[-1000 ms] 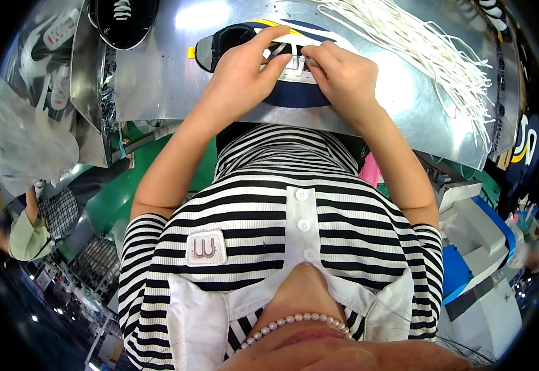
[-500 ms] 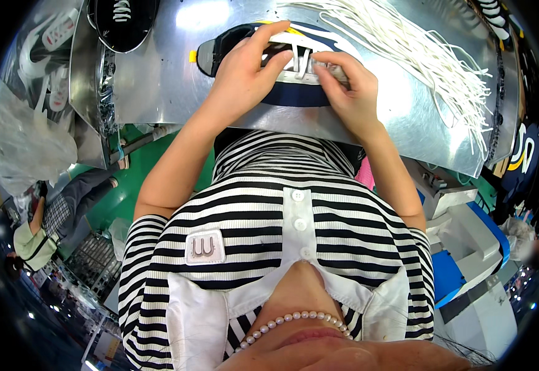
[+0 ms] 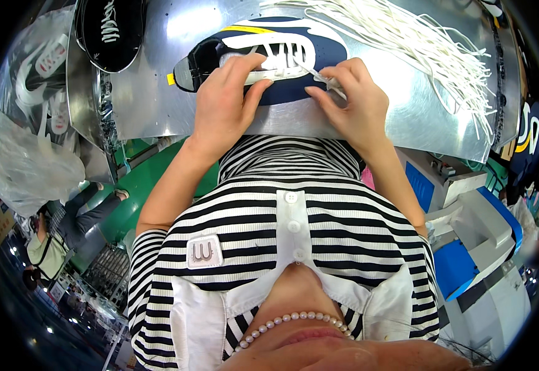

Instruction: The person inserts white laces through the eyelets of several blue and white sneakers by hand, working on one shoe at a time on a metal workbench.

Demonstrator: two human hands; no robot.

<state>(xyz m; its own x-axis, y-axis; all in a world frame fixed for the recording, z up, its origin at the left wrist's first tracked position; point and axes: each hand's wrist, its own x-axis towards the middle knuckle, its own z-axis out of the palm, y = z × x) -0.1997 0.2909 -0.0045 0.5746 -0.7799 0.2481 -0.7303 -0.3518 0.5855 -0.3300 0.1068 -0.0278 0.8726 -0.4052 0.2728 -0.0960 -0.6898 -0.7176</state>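
A navy, white and yellow shoe upper [image 3: 334, 49] lies across the metal table, heel with a yellow tab to the left and toe to the right. A white shoelace [image 3: 311, 71] crosses several of its eyelets. My left hand [image 3: 227, 93] holds the near side of the shoe's opening, thumb outside and curled fingers over the edge. Just off the near toe side, my right hand [image 3: 362, 105] pinches the lace between fingers, drawing it taut from the eyelets. The right thumb stands apart from the fingertips.
A bundle of loose white laces [image 3: 418, 52] spreads over the table's right side. A black laced shoe [image 3: 110, 34] sits at the far left. Clear plastic bags [image 3: 28, 148] hang beyond the left edge. Grey and blue equipment [image 3: 467, 247] stands at right; a person [image 3: 47, 247] is at lower left.
The shoe has shifted left and toward me. My right hand has moved away from the eyelets, pulling lace out toward the right. My left hand has slid to the shoe's near edge.
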